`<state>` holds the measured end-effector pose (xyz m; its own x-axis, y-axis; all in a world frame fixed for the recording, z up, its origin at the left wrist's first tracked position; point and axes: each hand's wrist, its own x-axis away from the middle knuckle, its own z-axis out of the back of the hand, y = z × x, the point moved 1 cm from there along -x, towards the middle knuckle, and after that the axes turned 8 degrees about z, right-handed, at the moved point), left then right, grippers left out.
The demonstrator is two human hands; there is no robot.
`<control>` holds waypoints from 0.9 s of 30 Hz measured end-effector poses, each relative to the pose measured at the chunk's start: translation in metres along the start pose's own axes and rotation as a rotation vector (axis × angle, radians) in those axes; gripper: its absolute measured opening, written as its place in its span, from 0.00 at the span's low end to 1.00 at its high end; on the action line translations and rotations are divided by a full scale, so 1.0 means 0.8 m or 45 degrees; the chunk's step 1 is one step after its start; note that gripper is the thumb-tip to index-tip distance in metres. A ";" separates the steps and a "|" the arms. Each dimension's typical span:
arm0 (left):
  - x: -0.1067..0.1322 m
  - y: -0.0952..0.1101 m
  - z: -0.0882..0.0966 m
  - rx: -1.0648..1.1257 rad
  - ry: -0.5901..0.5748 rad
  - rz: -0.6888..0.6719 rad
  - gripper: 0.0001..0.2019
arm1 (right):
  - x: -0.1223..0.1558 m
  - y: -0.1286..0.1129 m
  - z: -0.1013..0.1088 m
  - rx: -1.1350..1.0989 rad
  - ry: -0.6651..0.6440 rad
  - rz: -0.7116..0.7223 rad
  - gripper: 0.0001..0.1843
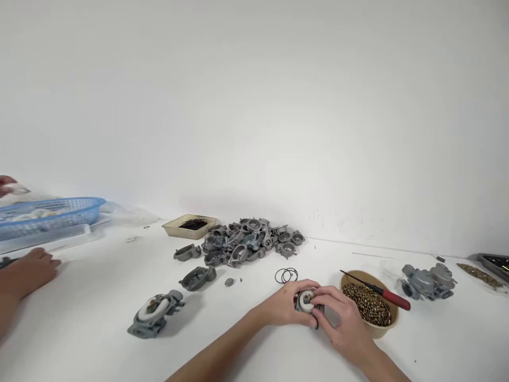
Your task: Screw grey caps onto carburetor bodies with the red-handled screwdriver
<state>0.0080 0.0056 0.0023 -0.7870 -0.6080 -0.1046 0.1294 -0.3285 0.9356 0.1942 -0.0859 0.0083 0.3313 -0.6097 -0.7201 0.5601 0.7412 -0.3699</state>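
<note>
My left hand (pixel 287 305) is wrapped round a small grey carburetor body (pixel 298 303) with a white float (pixel 306 300) facing up. My right hand (pixel 342 318) is on its other side, fingertips and thumb closed against the float and rim. A thin dark piece shows under the right fingertips; I cannot make out whether it is a rubber ring. Just behind the hands lie several black rubber rings (pixel 286 275). At the left, another carburetor body (pixel 153 314) with a white float rests on the table, near a loose float bowl (pixel 198 278).
A heap of grey float bowls (pixel 238 241) lies by the wall, beside a tray (pixel 172 229) of black rings. Right of my hands are a tub of screws (pixel 368 305), a red-handled screwdriver (pixel 395 298) and assembled carburetors (pixel 427 281). Another person's hand (pixel 34 270) is near a blue basket (pixel 81 212).
</note>
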 end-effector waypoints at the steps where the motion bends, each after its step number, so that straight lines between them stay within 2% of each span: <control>1: 0.000 0.001 0.000 0.015 -0.014 0.005 0.32 | 0.001 0.002 0.000 0.008 0.003 -0.008 0.10; 5: 0.000 0.005 0.000 0.041 -0.052 0.030 0.28 | 0.003 0.006 -0.003 0.032 -0.044 -0.095 0.10; 11: 0.001 0.011 0.000 0.007 -0.094 0.038 0.25 | 0.005 0.003 -0.005 -0.019 -0.005 -0.127 0.13; 21: 0.001 0.003 -0.002 -0.079 -0.089 -0.019 0.30 | 0.004 -0.001 -0.005 -0.053 0.015 -0.233 0.11; 24: -0.001 0.001 0.012 -0.368 0.042 -0.002 0.35 | 0.005 0.002 -0.005 -0.047 -0.029 -0.221 0.11; 27: 0.002 0.002 0.057 -0.651 0.379 0.109 0.30 | 0.006 0.003 -0.005 -0.027 -0.017 -0.231 0.11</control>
<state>-0.0205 0.0372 0.0193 -0.5675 -0.7998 -0.1955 0.5167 -0.5308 0.6717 0.1939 -0.0860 0.0021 0.2361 -0.7375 -0.6327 0.5958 0.6242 -0.5053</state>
